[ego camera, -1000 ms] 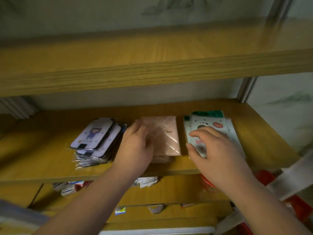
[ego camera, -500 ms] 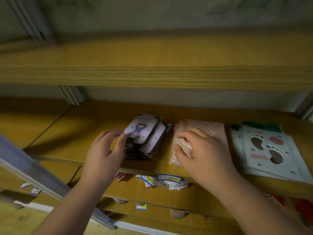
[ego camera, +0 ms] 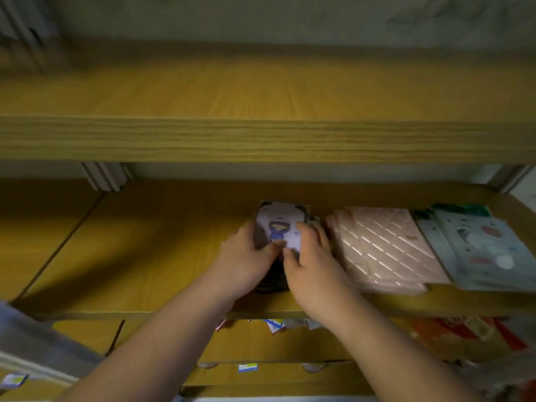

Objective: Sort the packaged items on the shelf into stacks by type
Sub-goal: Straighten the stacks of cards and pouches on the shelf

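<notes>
Holding the purple pack stack [ego camera: 278,227] from both sides, in the middle of the wooden shelf [ego camera: 139,256]. Left hand [ego camera: 246,256] curling round the left edge of the stack, thumb lying across the top pack. Right hand [ego camera: 313,262] curling round the right edge, thumb touching the top pack just beside the left thumb. Top pack showing a little cartoon figure in blue. Sitting just beside the right hand, a pink stack [ego camera: 383,250] with shiny criss-cross lines. Lying next to that, at the right end of the shelf, a pale stack [ego camera: 481,248] with red spots, a bit blurry. Poking out under the shelf, some small paper tags [ego camera: 275,324].
</notes>
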